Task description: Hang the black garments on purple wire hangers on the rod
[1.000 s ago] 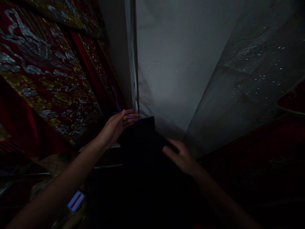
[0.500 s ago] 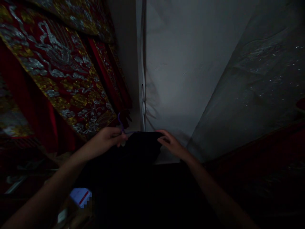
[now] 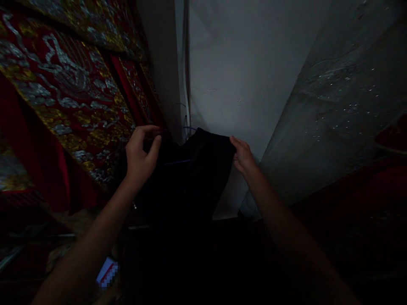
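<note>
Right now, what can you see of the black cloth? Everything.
The black cloth looks matte and soft, like fabric. Its top edge slopes slightly down to the right hand, which pinches the upper right corner; below that, its right side hangs before the pale wall. A thin purple line shows across it, with more purple at its top edge. The left hand is by its left side, contact unclear. Its lower part is lost in darkness.

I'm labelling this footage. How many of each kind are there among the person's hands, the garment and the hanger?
Hands: 2, left hand and right hand
Garments: 1, black garment
Hangers: 1, purple hanger
Total: 4
</note>
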`<action>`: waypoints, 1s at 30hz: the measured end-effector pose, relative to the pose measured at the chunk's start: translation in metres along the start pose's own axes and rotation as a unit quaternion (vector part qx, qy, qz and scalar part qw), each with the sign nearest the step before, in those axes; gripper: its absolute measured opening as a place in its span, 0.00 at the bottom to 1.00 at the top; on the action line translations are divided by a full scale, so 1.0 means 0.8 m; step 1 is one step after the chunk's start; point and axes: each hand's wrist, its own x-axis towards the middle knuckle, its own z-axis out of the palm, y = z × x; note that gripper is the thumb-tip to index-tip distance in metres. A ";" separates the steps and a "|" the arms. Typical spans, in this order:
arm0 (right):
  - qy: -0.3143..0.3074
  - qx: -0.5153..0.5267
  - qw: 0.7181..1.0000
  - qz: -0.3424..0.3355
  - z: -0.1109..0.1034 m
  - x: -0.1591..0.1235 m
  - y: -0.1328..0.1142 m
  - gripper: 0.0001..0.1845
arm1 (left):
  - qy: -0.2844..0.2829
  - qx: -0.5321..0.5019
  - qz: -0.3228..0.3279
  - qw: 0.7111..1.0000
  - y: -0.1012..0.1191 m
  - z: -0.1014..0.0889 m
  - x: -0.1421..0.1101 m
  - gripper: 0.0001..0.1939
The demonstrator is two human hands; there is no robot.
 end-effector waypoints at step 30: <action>0.178 -0.039 0.983 -0.012 -0.037 -0.189 0.154 0.18 | -0.239 -0.060 -0.180 0.952 -0.011 0.096 -0.327 0.11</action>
